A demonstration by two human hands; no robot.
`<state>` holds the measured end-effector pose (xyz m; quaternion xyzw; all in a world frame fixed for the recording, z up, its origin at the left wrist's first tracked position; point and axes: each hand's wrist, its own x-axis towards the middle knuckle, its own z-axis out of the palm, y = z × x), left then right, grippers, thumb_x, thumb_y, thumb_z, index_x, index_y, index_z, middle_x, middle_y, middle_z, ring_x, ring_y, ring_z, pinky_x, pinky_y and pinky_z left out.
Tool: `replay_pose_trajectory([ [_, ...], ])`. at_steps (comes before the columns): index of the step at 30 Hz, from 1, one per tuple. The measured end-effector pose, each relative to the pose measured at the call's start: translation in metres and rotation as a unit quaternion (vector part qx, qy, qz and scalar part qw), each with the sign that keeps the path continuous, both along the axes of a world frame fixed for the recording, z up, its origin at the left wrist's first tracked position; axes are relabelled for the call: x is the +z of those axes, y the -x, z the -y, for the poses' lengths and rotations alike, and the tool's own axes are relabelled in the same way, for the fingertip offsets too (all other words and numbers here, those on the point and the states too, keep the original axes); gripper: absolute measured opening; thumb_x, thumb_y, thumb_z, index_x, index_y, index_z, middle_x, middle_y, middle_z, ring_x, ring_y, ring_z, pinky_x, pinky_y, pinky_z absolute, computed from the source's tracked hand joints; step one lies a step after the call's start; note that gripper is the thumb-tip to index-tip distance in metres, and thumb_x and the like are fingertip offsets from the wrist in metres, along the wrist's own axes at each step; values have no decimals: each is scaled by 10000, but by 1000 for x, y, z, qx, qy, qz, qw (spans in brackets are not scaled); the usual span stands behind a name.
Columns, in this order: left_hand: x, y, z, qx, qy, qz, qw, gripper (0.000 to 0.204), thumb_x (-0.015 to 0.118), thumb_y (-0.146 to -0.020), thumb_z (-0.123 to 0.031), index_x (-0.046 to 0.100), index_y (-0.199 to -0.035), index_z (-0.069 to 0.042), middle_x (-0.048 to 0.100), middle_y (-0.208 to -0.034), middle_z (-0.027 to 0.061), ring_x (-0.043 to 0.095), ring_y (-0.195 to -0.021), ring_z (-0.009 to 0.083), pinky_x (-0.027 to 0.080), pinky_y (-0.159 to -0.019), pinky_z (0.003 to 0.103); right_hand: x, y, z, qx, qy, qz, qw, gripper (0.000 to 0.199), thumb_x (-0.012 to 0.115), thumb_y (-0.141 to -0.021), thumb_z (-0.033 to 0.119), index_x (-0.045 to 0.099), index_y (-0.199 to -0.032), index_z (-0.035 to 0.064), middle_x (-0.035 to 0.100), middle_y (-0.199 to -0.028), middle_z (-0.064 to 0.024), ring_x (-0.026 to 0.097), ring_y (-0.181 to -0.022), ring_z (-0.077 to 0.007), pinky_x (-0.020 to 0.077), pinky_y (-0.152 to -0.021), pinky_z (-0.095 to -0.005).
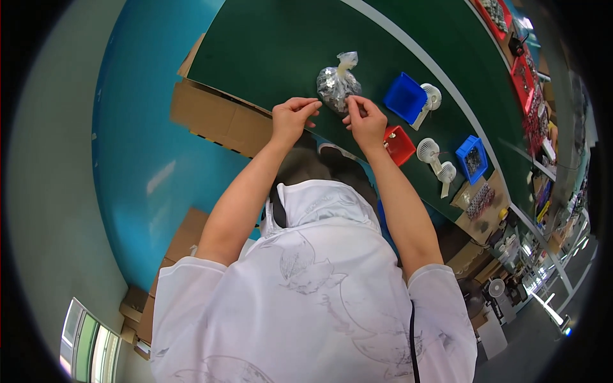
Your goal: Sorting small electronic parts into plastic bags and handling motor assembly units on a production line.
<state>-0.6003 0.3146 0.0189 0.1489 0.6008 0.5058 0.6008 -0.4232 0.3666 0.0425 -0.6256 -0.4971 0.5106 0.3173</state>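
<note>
Both hands are pinching their fingertips together near the clear plastic bag [338, 83] of small silvery parts, which is lying knotted on the green table [268, 51]. The right hand [365, 121] is touching the bag's lower edge; the left hand [292, 118] is just beside it; whether either is gripping anything is too small to tell. A blue bin [405, 97] is sitting beside the bag, a red bin [400, 145] below that, with small white fans [429, 152] nearby.
</note>
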Motion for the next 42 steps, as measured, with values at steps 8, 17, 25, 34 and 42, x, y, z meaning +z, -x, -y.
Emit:
replay_pose_trajectory([
  [8, 4, -13, -18, -67, -56, -82, 993, 183, 794, -848, -104, 763, -995, 1, 723, -854, 56, 682, -720, 100, 518, -485, 224, -10, 12, -39, 78, 83, 121, 986, 227, 710, -909, 178, 757, -1042, 0, 685, -653, -40, 634, -525, -99, 496, -465, -234],
  [17, -3, -43, -33, -112, -259, -406, 869, 127, 809, -795, -118, 756, -901, -71, 676, -776, 83, 671, -665, 215, 547, -601, 331, -7, -21, -27, -4, 90, 18, 996, 210, 698, -905, 135, 754, -1056, 0, 720, -733, -58, 649, -555, -96, 514, -475, -233],
  [25, -6, -44, -59, -229, -232, -614, 719, 106, 707, -865, -202, 690, -811, -113, 598, -791, 76, 652, -743, 282, 544, -614, 404, -39, -34, -15, 28, 30, 132, 990, 368, 770, -869, 192, 694, -1178, 6, 734, -959, -73, 678, -698, -109, 557, -542, -241],
  [34, -2, -33, -59, -253, -211, -602, 727, 118, 681, -851, -170, 699, -863, -55, 624, -847, 112, 660, -797, 313, 561, -671, 422, -49, -16, -19, 11, 47, 141, 989, 463, 827, -781, 296, 667, -1112, 13, 757, -972, -129, 742, -847, -218, 573, -802, -327],
  [42, -9, -15, -75, -230, -255, -537, 770, 126, 673, -813, -36, 751, -913, -34, 654, -823, 134, 668, -765, 328, 558, -687, 409, -40, -7, -35, 41, -38, 209, 976, 226, 754, -820, 243, 714, -916, 42, 739, -868, -121, 718, -792, -249, 566, -756, -365],
])
